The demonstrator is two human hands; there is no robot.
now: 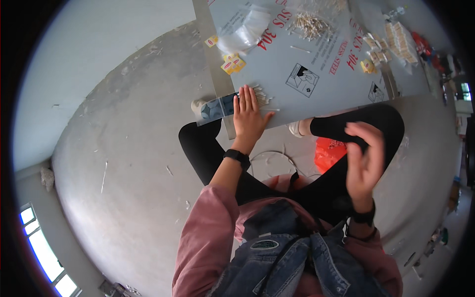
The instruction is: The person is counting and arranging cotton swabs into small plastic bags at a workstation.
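See the right hand (368,168) raised near, blurred, over the right leg (393,118): thumb and fingers apart, nothing visible between. See the left hand (249,121) flat at the table (277,86) edge, fingers nearly together, thumb out, clamped on nothing; beneath, the pouch (212,110), jutting past the left edge, and swabs (262,93) fanning out rightward. Cannot tell, under the palm, the pouch's contents.

To press well, probably: spread weight evenly, bend no stick, line up the heads, steady the overhanging end with the right hand.

Count, near to far: one red bag (326,154); one pouch; fanned swabs, too overlapped to number; one near stray swab (271,109); about three clustered yellow packs (232,63); one far stray swab (300,49); one lone yellow pack (212,40); one swab heap (311,26), uncountable.
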